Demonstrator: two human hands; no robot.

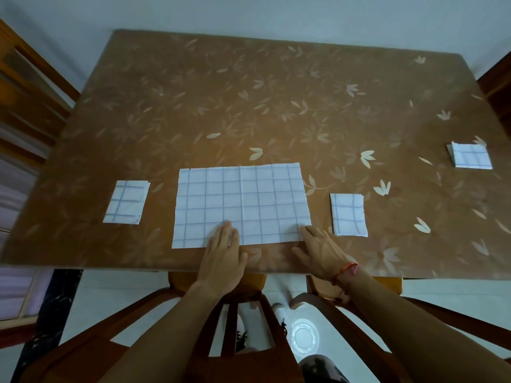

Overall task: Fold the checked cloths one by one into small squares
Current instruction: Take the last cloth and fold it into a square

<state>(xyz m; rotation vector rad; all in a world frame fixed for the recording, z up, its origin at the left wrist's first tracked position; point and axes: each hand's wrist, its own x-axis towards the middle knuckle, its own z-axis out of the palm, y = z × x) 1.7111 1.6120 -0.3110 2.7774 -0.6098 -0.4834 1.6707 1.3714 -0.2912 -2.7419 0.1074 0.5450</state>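
A white cloth with blue checks (pixel 243 200) lies flat as a wide rectangle near the table's front edge, a crease down its middle. My left hand (pixel 224 250) rests flat with its fingertips on the cloth's near edge, left of the crease. My right hand (pixel 318 247) lies flat at the cloth's near right corner, fingertips touching it. Neither hand grips anything. Three folded checked squares lie apart from it: one to the left (pixel 126 202), one to the right (pixel 349 214), one at the far right (pixel 471 155).
The brown table (pixel 249 92) has a pale leaf pattern and its front edge runs just under my wrists. Wooden chairs (pixel 249 322) stand below the front edge, and others at the left (pixel 25 87) and far right (pixel 497 78). A white plate-like disc (pixel 303 337) lies on the floor.
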